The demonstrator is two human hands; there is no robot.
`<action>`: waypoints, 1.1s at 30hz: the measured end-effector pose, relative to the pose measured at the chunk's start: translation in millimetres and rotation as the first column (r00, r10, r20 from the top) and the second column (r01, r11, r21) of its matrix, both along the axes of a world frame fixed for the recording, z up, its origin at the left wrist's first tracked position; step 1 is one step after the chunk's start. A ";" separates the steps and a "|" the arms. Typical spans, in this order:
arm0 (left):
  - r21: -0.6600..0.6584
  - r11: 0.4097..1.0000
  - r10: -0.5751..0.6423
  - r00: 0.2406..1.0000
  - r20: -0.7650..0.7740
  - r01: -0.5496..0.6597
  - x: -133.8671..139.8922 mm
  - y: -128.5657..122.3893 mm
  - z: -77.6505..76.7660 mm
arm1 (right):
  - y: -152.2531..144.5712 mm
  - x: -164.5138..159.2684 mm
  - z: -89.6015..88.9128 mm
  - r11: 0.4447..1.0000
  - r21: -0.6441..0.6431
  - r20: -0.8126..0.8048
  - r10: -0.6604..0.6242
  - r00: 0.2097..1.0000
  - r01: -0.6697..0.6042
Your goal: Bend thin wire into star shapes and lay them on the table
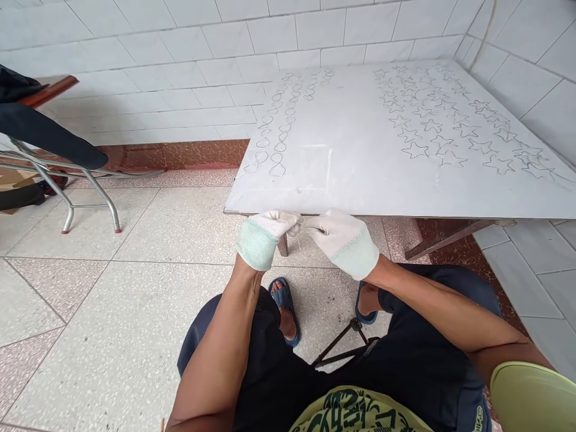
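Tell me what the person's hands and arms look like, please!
The left hand and right hand each wear a white knit glove with a pale green cuff. The forearms are bare. A short yellow-green sleeve shows on the right arm; the left sleeve is out of view.

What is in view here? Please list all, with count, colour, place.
tabletop: one, white, centre to right
star outlines: many, dark, its right part
looped outlines: many, dark, its left part
table supports: two seen, brown, underneath
tiled walls: two, white, behind and right
cable: one, pale, upper right
floor: one, pale speckled, below
chair or stool: one, navy and silver, left
board: one, reddish, upper left
cardboard: count unclear, brown, left edge
slippers: two, blue, worn
stand: one, black, near slippers
shirt: one, yellow-green, bottom
trousers: one pair, navy, bottom
left hand: one, white-gloved, by tabletop edge
right hand: one, white-gloved, beside it
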State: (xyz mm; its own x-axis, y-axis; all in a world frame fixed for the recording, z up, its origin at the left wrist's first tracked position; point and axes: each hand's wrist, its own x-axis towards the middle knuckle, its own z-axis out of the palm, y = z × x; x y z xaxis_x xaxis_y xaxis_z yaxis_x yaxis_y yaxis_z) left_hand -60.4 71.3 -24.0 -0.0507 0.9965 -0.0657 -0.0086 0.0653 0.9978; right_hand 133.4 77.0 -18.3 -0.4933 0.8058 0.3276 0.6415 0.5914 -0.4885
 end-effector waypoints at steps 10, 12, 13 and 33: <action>-0.100 0.987 -0.137 0.979 -0.152 0.123 -5.4 -8.0 13.8 | 4.8 4.8 0.9 0.963 0.143 0.133 0.210 0.968 -0.229; -0.136 0.969 -0.229 0.959 -0.170 0.207 -6.2 -9.4 19.4 | 7.1 6.0 2.5 0.941 0.149 0.196 0.274 0.942 -0.305; -0.155 0.959 -0.262 0.947 -0.185 0.235 -6.8 -9.8 21.6 | 8.2 6.4 3.5 0.930 0.149 0.219 0.301 0.928 -0.337; -0.146 0.977 -0.182 0.965 -0.190 0.156 -7.9 -8.1 11.5 | 9.9 10.1 15.4 0.956 0.030 0.057 0.289 0.956 -0.290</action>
State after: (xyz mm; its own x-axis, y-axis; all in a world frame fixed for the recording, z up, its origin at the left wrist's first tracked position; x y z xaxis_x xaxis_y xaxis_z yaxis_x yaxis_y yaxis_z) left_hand -68.3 63.3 -12.5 0.0923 0.9755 -0.1999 0.2132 0.1767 0.9609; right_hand 143.5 87.0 -2.9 -0.7205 0.6136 0.3231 0.4636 0.7727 -0.4336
